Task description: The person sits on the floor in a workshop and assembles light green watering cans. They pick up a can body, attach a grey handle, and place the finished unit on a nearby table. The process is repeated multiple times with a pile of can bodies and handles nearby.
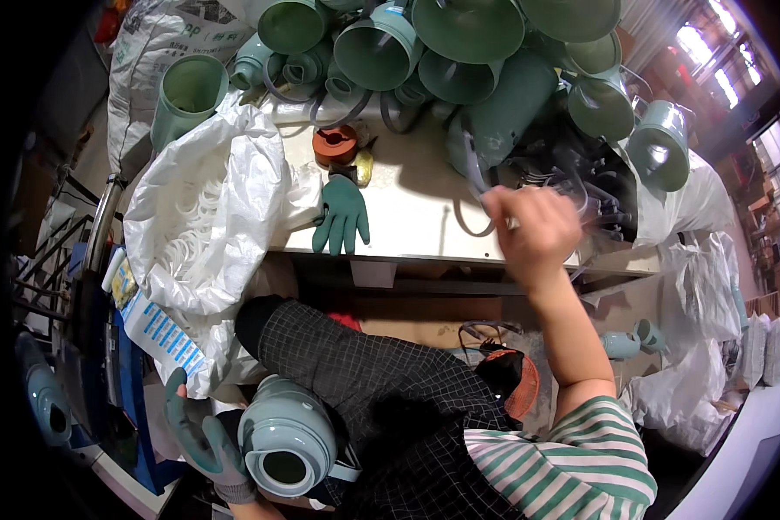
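A glossy pale blue-green vacuum jug lies tilted on my lap, its round opening facing me and a side handle at its lower right. Beside it my left hand, in a grey-green glove, has its fingers spread apart, the wrist close against the jug. My bare right hand is raised over the front edge of the table, blurred, with its fingers curled closed. A grey curved strip reaches down to those fingertips from a green jug body; what the fingers pinch is hidden.
Several green jug shells crowd the back of the table. A green glove and an orange-brown tape roll lie there. Left stands a white sack of pale rings; black parts are heaped right.
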`<state>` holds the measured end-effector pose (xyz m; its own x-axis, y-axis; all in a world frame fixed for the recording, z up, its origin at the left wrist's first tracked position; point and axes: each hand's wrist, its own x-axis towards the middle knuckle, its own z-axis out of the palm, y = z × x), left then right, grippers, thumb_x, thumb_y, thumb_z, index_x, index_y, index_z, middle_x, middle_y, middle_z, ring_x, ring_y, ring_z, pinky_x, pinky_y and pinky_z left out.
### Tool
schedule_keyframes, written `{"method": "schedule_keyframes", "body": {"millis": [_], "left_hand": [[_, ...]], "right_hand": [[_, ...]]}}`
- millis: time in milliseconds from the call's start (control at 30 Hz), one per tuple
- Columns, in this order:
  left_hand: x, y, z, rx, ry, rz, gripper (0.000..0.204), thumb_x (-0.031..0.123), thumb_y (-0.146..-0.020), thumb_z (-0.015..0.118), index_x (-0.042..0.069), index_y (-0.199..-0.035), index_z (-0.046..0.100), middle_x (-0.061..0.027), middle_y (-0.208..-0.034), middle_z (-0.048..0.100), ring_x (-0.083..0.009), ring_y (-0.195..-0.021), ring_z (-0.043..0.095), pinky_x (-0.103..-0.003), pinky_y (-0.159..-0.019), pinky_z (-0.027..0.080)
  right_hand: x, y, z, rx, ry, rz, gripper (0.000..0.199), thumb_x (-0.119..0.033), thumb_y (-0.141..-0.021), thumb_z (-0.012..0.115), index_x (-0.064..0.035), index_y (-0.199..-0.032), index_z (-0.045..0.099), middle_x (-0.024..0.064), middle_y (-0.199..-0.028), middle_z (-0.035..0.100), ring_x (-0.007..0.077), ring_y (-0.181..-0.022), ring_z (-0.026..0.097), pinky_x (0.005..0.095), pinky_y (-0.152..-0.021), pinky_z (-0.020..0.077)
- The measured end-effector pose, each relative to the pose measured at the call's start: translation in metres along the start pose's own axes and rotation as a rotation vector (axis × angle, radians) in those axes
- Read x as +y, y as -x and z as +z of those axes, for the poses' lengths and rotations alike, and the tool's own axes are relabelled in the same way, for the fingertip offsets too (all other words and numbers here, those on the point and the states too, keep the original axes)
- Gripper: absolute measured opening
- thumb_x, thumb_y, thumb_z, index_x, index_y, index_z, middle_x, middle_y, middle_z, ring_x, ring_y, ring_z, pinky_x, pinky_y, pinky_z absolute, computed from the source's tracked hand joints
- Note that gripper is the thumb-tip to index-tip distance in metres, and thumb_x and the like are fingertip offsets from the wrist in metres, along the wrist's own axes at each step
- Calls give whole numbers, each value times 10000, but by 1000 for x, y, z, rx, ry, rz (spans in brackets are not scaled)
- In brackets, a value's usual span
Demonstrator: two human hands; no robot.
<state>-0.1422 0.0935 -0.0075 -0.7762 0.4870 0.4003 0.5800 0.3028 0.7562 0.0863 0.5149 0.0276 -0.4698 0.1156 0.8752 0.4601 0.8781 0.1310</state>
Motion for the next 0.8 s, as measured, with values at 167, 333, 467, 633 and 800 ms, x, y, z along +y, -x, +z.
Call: {"method": "schedule_keyframes", "body": {"millis": [167, 333, 467, 633, 800], "left_hand": [[14, -23, 18, 89, -171, 321, 660, 334, -1002, 622, -21, -1521, 422, -216, -1497, 520, -357, -1391, 498, -474, -1169, 391], [-7, 1, -27, -50, -643, 518, 394, 331, -975, 676, -3, -1168, 598, -169, -1085, 649, -365, -980, 629, -463, -871, 510], [-120, 73, -47, 505, -452, 9, 170, 168, -1053, 558, 11, -1068, 622, -111, -976, 637, -231, -856, 613, -366, -760, 504], [-64, 35, -37, 674, 281, -262, 189, 185, -1090, 494, 47, -1120, 619, -30, -911, 572, -124, -768, 517, -275, -667, 430], [-12, 25, -6, 601, 1136, -452, 296, 363, -1116, 452, 105, -996, 535, 18, -772, 478, -103, -648, 441, -263, -558, 376]], "right_hand": [[-129, -20, 7, 153, -745, -132, 232, -208, -718, 873, -143, -746, 652, -36, -636, 568, 135, -528, 535, 310, -483, 333], [-243, -33, 21, -10, -1642, 63, 479, -470, -865, 789, -75, -1113, 679, 109, -1046, 658, 300, -948, 617, 417, -787, 455], [-293, 5, 6, -571, -1840, -294, 965, -614, -724, 833, -133, -1499, 518, 184, -1387, 575, 399, -1332, 522, 557, -1143, 380], [-289, -5, 29, -602, -1884, -381, 678, -369, -667, 924, -79, -1229, 681, 163, -1164, 708, 391, -1161, 671, 544, -1042, 504], [-257, 4, 53, -573, -2093, -8, 837, -296, -660, 921, -18, -1330, 503, 200, -1163, 691, 403, -1237, 635, 583, -1136, 432]]}}
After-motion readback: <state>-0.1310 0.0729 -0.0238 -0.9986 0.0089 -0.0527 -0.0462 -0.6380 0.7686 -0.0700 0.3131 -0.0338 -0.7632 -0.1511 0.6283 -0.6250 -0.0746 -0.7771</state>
